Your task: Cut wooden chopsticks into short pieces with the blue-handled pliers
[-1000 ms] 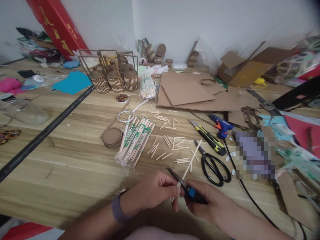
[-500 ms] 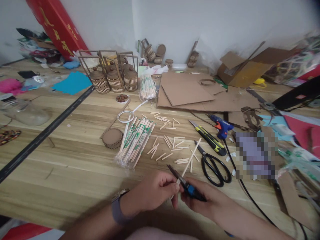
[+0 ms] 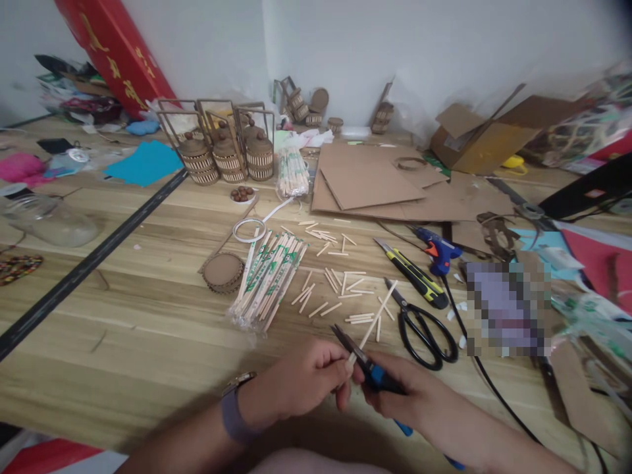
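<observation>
Where thumb and forefinger of the left hand [image 3: 313, 378] meet, just below centre of frame, they pinch the lower end of a thin wooden stick [image 3: 378, 313], which slants toward the upper right. Right hand [image 3: 412, 388], lower right of centre, fingers wrapped about the handles of blue-and-black shears [image 3: 378, 376]; blades lie across the stick just beside the left fingertips, whether biting, cannot tell. Left wrist carries a watch [image 3: 233, 418] on a greyish-purple strap. Beyond the hands, mid-frame: short cut stick pieces [image 3: 359, 320] scattered on the wooden tabletop [image 3: 162, 355]. Right of these, black-handled scissors [image 3: 405, 307], a yellow-and-black utility knife [image 3: 415, 273] and a blue glue gun [image 3: 442, 250]. Left of the pieces, a bundle of paper-sleeved chopsticks [image 3: 271, 280] in clear plastic, with a round cardboard piece [image 3: 222, 272] near it. Upper left of centre: three lidded miniature baskets [image 3: 228, 161] in upright handle frames, a dish of brown beads [image 3: 241, 194] near their bases. Upper right of centre, stacked cardboard sheets [image 3: 372, 181]; farther right, an open cardboard box [image 3: 486, 145].
</observation>
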Demonstrator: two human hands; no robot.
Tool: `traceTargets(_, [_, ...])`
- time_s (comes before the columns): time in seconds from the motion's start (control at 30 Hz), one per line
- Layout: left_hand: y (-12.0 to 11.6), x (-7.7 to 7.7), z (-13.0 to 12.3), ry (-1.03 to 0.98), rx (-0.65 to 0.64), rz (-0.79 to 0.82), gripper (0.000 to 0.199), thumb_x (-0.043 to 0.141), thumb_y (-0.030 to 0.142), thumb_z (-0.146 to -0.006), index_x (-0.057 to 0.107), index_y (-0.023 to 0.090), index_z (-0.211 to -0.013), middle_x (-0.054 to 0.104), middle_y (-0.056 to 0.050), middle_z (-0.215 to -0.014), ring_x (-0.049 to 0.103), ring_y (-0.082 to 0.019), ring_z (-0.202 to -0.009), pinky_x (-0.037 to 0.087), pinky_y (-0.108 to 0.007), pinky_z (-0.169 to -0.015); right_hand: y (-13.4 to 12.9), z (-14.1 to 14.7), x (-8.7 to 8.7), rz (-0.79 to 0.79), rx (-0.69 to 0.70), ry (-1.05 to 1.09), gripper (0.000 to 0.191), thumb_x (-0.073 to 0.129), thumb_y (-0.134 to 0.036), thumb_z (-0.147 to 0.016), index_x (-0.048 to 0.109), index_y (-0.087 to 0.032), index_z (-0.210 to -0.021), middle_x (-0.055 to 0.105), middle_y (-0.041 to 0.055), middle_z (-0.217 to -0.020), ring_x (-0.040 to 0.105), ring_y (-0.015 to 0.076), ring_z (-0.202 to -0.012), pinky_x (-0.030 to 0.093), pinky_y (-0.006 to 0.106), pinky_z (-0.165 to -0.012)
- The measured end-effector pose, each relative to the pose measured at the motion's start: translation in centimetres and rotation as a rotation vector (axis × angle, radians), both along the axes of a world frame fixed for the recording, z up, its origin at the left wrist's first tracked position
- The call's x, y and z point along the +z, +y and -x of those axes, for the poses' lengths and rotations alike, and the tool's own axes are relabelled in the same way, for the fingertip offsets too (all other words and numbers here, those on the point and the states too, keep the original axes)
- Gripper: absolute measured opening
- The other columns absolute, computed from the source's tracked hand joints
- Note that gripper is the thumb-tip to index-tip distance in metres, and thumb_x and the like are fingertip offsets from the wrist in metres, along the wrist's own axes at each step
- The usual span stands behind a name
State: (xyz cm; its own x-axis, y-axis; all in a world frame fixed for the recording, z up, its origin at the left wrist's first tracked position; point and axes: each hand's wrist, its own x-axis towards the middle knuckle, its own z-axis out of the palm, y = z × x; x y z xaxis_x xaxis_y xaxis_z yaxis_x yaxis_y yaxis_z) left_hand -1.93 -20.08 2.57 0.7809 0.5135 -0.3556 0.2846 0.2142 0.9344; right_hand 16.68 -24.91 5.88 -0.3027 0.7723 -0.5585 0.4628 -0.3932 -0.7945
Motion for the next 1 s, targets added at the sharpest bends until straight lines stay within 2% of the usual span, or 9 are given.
traceTargets(0.13, [0.0, 0.0, 0.0, -0.010, 0.000, -0.025, 0.035, 0.040, 0.041, -0.091, 0.052, 0.019, -0.067, 0.055, 0.002, -0.060, 0.047, -0.012, -0.057, 0.038, -0.024, -0.063, 0.0, 0.2, 0.1, -0.065, 0.000, -0.007, 0.013, 0.047, -0.021, -0.065, 0.051, -0.021, -0.077, 0.049, -0.0013, -0.074, 0.043, 0.0161, -0.071, 0.035, 0.028, -0.065])
traceTargets(0.43, [-0.1, -0.1, -0.1, -0.008, 0.008, -0.050, 0.035, 0.041, 0.041, -0.091, 0.052, 0.018, -0.067, 0.055, 0.002, -0.061, 0.048, -0.012, -0.059, 0.037, -0.024, -0.063, -0.2, 0.1, -0.7, -0.152, 0.000, -0.054, 0.014, 0.047, -0.018, -0.068, 0.054, -0.021, -0.080, 0.056, 0.0001, -0.078, 0.050, 0.0192, -0.078, 0.040, 0.031, -0.072])
traceTargets(0.53, [0.0, -0.3, 0.0, -0.017, 0.025, -0.026, 0.031, 0.042, 0.042, -0.091, 0.054, 0.018, -0.075, 0.054, 0.002, -0.062, 0.046, -0.012, -0.059, 0.036, -0.024, -0.061, -0.2, -0.1, -0.5, -0.147, 0.013, -0.039, 0.016, 0.049, -0.020, -0.072, 0.057, -0.020, -0.086, 0.059, 0.0020, -0.084, 0.053, 0.0209, -0.083, 0.042, 0.033, -0.077])
traceTargets(0.63, [0.2, -0.5, 0.3, -0.063, 0.067, -0.002, 0.031, 0.042, 0.045, -0.093, 0.056, 0.017, -0.087, 0.053, 0.003, -0.063, 0.047, -0.012, -0.059, 0.036, -0.024, -0.061, -0.3, -0.8, -0.5, -0.128, 0.029, -0.019, 0.021, 0.051, -0.023, -0.075, 0.059, -0.019, -0.094, 0.062, 0.0040, -0.092, 0.055, 0.0217, -0.087, 0.044, 0.034, -0.078])
traceTargets(0.77, [0.7, -0.6, 0.7, -0.057, 0.193, -0.032, 0.032, 0.040, 0.045, -0.096, 0.055, 0.018, -0.088, 0.049, 0.005, -0.062, 0.047, -0.012, -0.060, 0.038, -0.024, -0.062, -0.7, -2.5, -0.8, -0.139, 0.007, -0.097, 0.019, 0.054, -0.033, -0.082, 0.060, -0.020, -0.093, 0.064, 0.0038, -0.089, 0.058, 0.0218, -0.085, 0.047, 0.033, -0.076])
traceTargets(0.83, [0.9, -0.5, 0.8, 0.011, 0.232, -0.076, 0.033, 0.038, 0.044, -0.097, 0.055, 0.018, -0.089, 0.049, 0.005, -0.061, 0.046, -0.012, -0.059, 0.037, -0.023, -0.061, -1.0, -3.2, -0.9, -0.221, -0.051, -0.195, 0.019, 0.053, -0.039, -0.085, 0.059, -0.022, -0.089, 0.064, 0.0033, -0.083, 0.060, 0.0215, -0.081, 0.049, 0.033, -0.073])
traceTargets(0.9, [0.9, -0.3, 0.8, 0.080, 0.217, -0.132, 0.033, 0.037, 0.043, -0.098, 0.056, 0.018, -0.089, 0.049, 0.005, -0.061, 0.047, -0.012, -0.059, 0.037, -0.023, -0.060, -1.0, -3.4, -1.1, -0.392, -0.116, -0.316, 0.018, 0.052, -0.040, -0.088, 0.058, -0.023, -0.088, 0.065, 0.0031, -0.079, 0.061, 0.0213, -0.075, 0.050, 0.032, -0.069])
traceTargets(0.93, [0.8, -0.2, 0.7, 0.110, 0.195, -0.160, 0.032, 0.036, 0.042, -0.098, 0.056, 0.018, -0.089, 0.050, 0.005, -0.062, 0.048, -0.012, -0.059, 0.037, -0.023, -0.060, -1.0, -3.3, -1.2, -0.512, -0.142, -0.366, 0.016, 0.053, -0.038, -0.089, 0.058, -0.023, -0.091, 0.066, 0.0044, -0.082, 0.063, 0.0224, -0.077, 0.051, 0.033, -0.070])
traceTargets(1.0, [0.5, 0.0, 0.5, 0.162, 0.156, -0.217, 0.030, 0.036, 0.038, -0.099, 0.056, 0.018, -0.088, 0.051, 0.004, -0.062, 0.049, -0.012, -0.059, 0.036, -0.023, -0.059, -0.6, -2.7, -1.5, -0.772, -0.155, -0.421, 0.015, 0.054, -0.032, -0.089, 0.057, -0.023, -0.100, 0.069, 0.0100, -0.101, 0.065, 0.0265, -0.095, 0.052, 0.037, -0.080])
